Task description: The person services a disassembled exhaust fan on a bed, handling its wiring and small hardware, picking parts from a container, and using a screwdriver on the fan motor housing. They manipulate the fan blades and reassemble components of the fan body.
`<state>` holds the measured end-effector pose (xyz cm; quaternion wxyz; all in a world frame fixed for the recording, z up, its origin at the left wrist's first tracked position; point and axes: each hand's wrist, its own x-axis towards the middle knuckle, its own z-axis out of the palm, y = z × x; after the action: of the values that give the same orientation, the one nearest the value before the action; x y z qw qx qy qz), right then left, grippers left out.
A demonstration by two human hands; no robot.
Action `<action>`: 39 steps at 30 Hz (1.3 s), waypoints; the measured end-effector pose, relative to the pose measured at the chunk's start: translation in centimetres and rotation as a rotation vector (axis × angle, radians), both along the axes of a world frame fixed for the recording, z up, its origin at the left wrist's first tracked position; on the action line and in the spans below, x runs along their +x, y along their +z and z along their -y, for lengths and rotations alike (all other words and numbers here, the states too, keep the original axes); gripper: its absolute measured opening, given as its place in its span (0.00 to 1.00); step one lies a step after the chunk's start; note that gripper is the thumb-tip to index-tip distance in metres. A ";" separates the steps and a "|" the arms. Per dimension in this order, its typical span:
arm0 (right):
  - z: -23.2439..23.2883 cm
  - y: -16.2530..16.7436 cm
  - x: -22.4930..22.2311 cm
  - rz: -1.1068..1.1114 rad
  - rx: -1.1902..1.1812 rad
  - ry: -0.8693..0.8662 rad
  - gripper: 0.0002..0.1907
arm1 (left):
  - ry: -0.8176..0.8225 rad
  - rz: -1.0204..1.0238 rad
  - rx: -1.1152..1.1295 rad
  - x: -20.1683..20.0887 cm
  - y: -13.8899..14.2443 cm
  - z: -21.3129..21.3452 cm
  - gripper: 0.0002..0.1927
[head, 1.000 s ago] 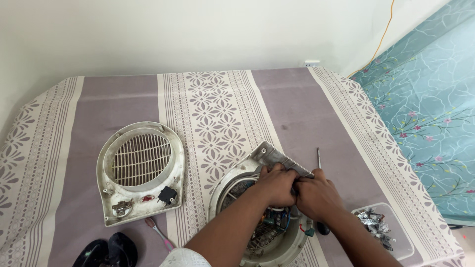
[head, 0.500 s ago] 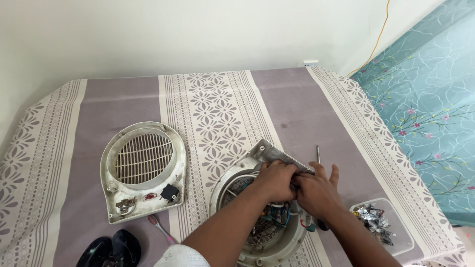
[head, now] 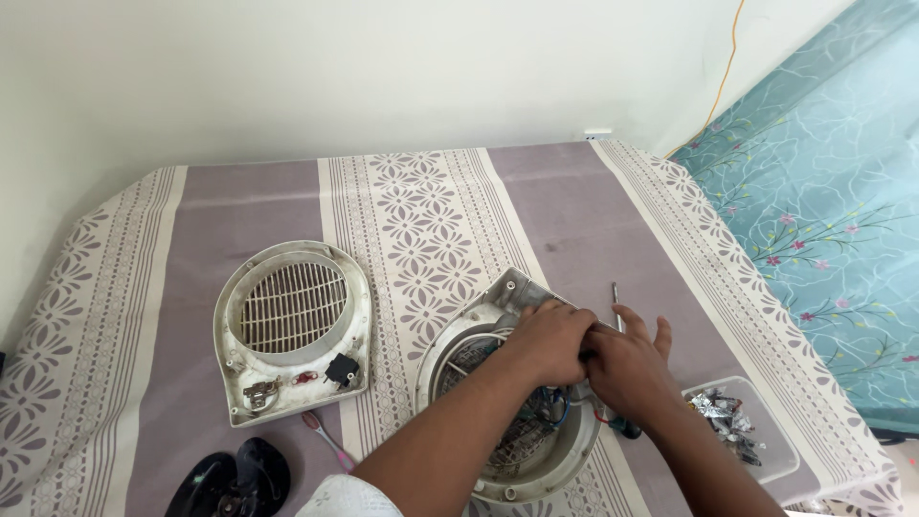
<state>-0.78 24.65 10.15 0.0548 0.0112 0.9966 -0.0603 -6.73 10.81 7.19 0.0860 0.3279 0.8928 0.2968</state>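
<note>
I had both hands on the opened rear housing [head: 507, 450] of a small fan heater, lying flat on the purple patterned cloth [head: 249, 201] that covers the table. Taking that housing as my landmark: my left hand [head: 548, 340] was curled over its upper right corner, fingers closed on the grey metal bracket [head: 522, 289] there, and my right hand [head: 627, 369] pressed against it from the right, fingers half spread, thumb side meeting the left hand. Whether the right hand actually gripped anything I could not tell; the knuckles hid it.

To my eye the housing was light, stiff, thin plastic, dusty and probably brittle at the screw posts. The coil and coloured wires inside looked fragile, so the rim seemed the safe place to hold, not the middle.

Its open face pointed up, and its long axis ran from the rounded end nearest me towards the squarer corner away and to the right.

Left of the housing lay the front grille cover [head: 292, 330], grille up; a screwdriver [head: 616, 304] lay just right of it, a clear tray of screws [head: 742, 431] further right, a toothbrush [head: 328, 441] and a black fan blade [head: 230, 479] to the lower left.
</note>
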 end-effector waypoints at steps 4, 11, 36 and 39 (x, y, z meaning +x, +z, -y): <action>0.2 0.4 1.0 -0.037 -0.019 -0.034 0.14 | -0.038 -0.033 -0.003 1.1 1.7 0.7 0.30; 1.1 1.5 3.9 -0.341 -0.063 0.008 0.15 | -0.079 -0.090 0.118 3.7 5.0 2.6 0.39; 9.7 9.8 16.2 -0.581 -0.593 -0.391 0.13 | -0.099 -0.129 0.787 15.5 10.6 7.8 0.26; 11.2 10.3 17.7 -0.621 -0.650 -0.335 0.13 | -0.096 -0.123 0.795 17.0 11.2 9.2 0.26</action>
<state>16.88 13.49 20.41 -0.2553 0.1353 0.8799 -0.3772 10.23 1.56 18.35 -0.0872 0.3939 0.6955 0.5946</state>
